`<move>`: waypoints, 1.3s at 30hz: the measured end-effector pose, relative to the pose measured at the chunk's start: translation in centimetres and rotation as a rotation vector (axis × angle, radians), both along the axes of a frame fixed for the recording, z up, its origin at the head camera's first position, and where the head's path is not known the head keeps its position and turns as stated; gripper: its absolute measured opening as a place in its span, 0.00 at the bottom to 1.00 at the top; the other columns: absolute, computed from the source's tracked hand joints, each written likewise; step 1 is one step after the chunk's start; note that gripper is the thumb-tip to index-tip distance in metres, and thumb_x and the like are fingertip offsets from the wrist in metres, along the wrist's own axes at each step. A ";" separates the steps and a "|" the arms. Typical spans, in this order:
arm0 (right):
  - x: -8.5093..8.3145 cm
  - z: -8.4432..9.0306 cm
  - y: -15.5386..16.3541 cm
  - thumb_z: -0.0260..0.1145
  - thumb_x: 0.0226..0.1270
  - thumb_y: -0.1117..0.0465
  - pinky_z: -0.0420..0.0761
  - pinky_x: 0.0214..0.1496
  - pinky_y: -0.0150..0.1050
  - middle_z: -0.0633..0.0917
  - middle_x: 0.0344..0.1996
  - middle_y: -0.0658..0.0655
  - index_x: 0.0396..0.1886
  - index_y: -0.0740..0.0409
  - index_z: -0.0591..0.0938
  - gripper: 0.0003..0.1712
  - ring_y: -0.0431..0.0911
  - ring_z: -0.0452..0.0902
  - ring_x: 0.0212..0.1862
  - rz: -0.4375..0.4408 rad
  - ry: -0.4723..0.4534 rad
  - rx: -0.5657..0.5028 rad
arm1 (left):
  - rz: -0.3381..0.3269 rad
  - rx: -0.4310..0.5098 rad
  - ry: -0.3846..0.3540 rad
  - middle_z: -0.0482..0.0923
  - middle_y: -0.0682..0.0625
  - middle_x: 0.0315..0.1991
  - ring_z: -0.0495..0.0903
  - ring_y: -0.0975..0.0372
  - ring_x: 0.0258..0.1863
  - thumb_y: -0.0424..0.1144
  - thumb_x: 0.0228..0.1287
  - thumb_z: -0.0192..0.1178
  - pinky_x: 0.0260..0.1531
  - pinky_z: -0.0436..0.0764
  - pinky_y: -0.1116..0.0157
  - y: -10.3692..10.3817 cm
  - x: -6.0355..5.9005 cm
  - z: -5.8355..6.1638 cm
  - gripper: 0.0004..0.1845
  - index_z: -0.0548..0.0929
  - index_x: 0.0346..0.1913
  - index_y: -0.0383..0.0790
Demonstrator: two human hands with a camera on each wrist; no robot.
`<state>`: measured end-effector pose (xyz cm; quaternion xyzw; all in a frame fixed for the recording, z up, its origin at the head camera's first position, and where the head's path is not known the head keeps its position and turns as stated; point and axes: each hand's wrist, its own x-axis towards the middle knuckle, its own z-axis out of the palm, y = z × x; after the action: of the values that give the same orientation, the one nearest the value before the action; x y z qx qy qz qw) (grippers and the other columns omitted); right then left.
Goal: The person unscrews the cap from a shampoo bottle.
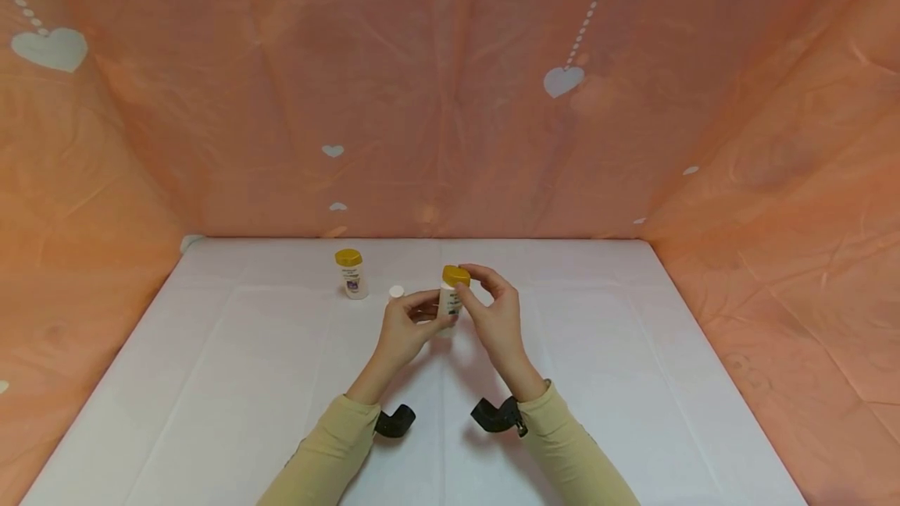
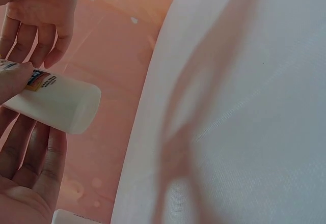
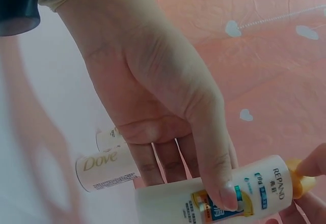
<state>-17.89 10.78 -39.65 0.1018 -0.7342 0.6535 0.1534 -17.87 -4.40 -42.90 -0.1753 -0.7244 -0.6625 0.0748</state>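
With thumb and fingers closed around it, the left hand (image 1: 405, 332) grips the bottle (image 1: 450, 303) above the table (image 1: 605, 381) as the right hand (image 1: 501, 317) pinches its cap (image 1: 455, 276), so uneven force or a slackening hold could drop it.

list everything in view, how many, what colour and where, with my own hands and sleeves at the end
held bottle: 1, white with yellow cap, in front of the person
standing bottle: 1, white and yellow, upright on the table, left of the held bottle
white-topped container: 1, white, between those two in the head view, mostly hidden
table: 1, white, under everything
backdrop: 1, orange-pink, behind and at both sides
hearts: several, whitish, on the backdrop
wrist units: 2, black, one per wrist
sleeves: 2, pale yellow, on both arms
left grip: 1, bare, holding the bottle's body
right grip: 1, bare, pinching its cap
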 end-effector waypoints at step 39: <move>1.0 0.7 -0.5 0.72 0.57 0.68 0.66 0.60 0.56 0.82 0.47 0.65 0.50 0.70 0.80 0.21 0.54 0.74 0.52 -0.092 0.079 0.005 | 0.074 0.006 -0.015 0.82 0.35 0.38 0.82 0.46 0.37 0.24 0.51 0.70 0.41 0.83 0.54 0.2 -0.2 -0.1 0.19 0.82 0.48 0.24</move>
<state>-16.84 10.28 -38.94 0.0943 -0.7332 0.6393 0.2119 -18.06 -4.18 -42.96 -0.1434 -0.7289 -0.6628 0.0943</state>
